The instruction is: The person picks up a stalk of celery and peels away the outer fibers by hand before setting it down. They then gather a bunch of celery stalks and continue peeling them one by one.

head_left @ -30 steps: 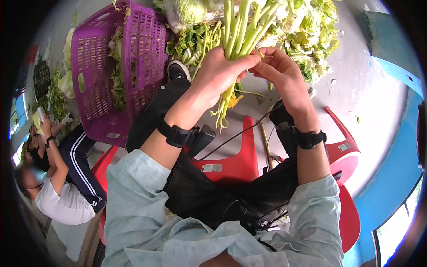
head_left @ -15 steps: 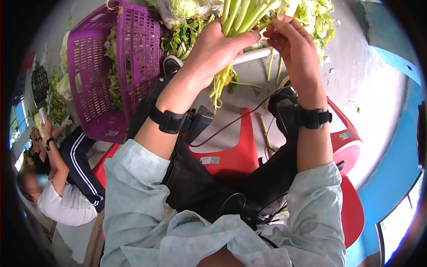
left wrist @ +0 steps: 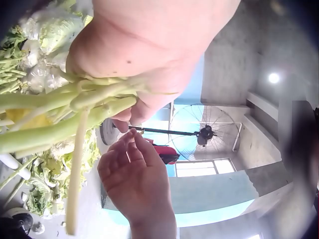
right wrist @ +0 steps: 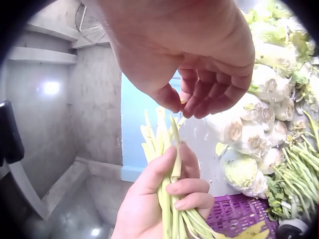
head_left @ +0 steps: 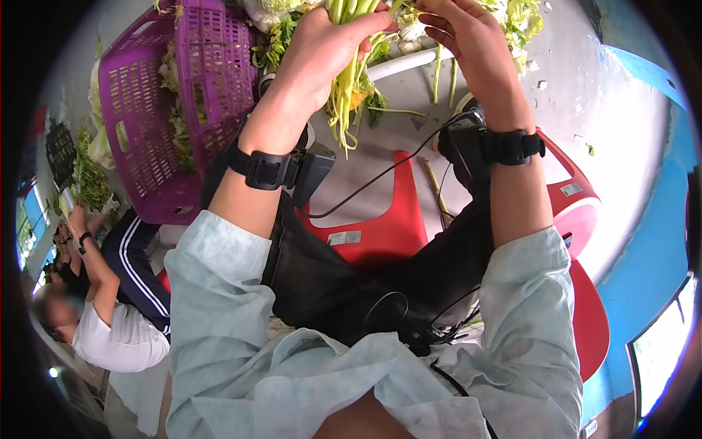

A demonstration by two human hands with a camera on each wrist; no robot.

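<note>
My left hand (head_left: pixel 311 62) grips a bunch of thin celery stalks (head_left: pixel 345 99), with its thumb across them. The lower ends hang below the hand, with some yellowed leaf among them. In the right wrist view the cut-looking stalk tops (right wrist: pixel 160 132) stick up past the left hand (right wrist: pixel 142 196). My right hand (head_left: pixel 479 51) is just off these tops. Its thumb and index finger (right wrist: pixel 192 97) pinch a small yellowish strip of celery, largely hidden by the fingertips. In the left wrist view one loose stalk (left wrist: pixel 77 174) dangles from the bunch.
A purple crate (head_left: pixel 216 95) with leaves inside lies to the left. Cabbages (right wrist: pixel 251 134) and loose greens (right wrist: pixel 299 169) are heaped ahead. A white tube (head_left: pixel 409 64) and a cable (head_left: pixel 365 186) are near my feet, by a red stool (head_left: pixel 384 227). Another person (head_left: pixel 117 336) sits at left.
Both hands have shifted upward in the head view, and the bunch has gone with the left hand. The right hand has drawn apart from the left hand, which it was touching earlier.
</note>
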